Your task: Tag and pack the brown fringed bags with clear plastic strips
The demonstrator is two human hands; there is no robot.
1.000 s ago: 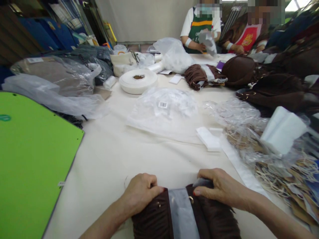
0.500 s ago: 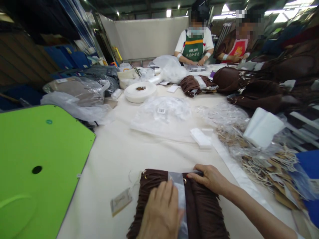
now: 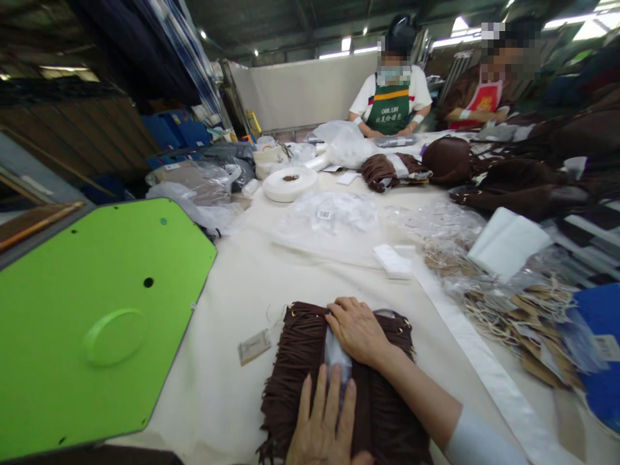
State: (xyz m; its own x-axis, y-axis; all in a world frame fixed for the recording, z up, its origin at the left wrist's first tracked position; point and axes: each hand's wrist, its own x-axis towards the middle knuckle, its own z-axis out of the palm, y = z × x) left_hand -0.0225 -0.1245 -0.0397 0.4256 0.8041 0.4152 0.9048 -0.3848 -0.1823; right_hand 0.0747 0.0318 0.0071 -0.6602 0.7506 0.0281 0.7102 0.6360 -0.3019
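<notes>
A dark brown fringed bag (image 3: 298, 368) lies on the pale table in front of me, with small gold eyelets along its far edge. Down its middle runs a whitish plastic strip (image 3: 335, 352), partly covered. My left hand (image 3: 322, 420) is spread flat over the strip and the near part of the bag. At the far edge my right hand (image 3: 358, 329) has its fingers bent together on the brown material beside the strip; its forearm crosses the right half. A tag (image 3: 254, 347) on a thin string lies left of the bag.
A green board (image 3: 116, 349) fills the left side. Beyond the bag lie clear plastic bags (image 3: 334, 219), white folded paper (image 3: 392, 261) and a white roll (image 3: 290, 185). Corded tags (image 3: 527, 323) and brown bags (image 3: 513, 177) are at right. Two people (image 3: 392, 106) work across the table.
My right hand has moved left from the bag's right part to the far end of the strip. My left hand's fingers have spread, and less of the strip shows. The view has shifted.
</notes>
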